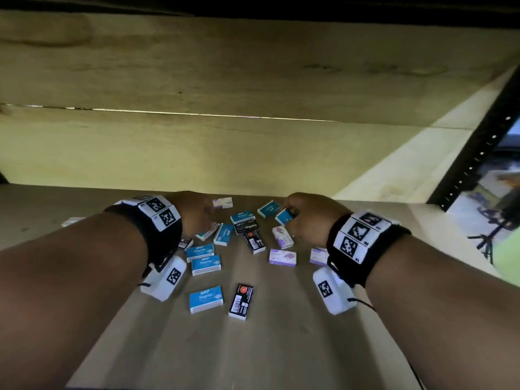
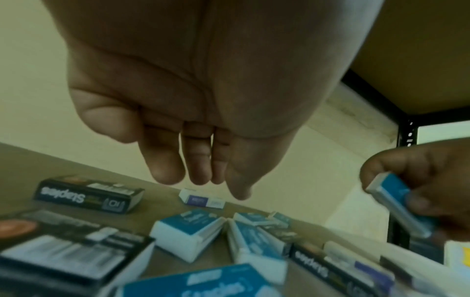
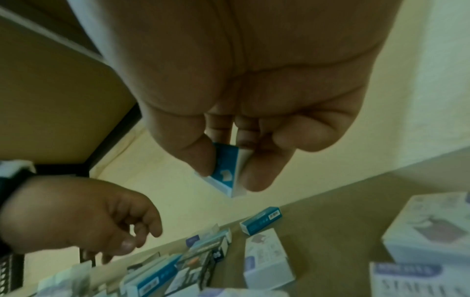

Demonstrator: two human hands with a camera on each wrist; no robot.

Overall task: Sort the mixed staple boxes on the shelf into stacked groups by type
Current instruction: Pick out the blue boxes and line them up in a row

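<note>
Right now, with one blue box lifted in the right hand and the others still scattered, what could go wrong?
1. The right hand pinches the blue box only at one end, so it might slip and fall among the others.
2. The left hand hovers open just above overlapping blue boxes; reaching in could knock them further apart.
3. The shelf is dim, and the purple boxes are pale, so types may be confused.

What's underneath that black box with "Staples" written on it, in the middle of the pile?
The black Staples box lies across another black box and touches a blue box. What its own body covers cannot be seen.
</note>
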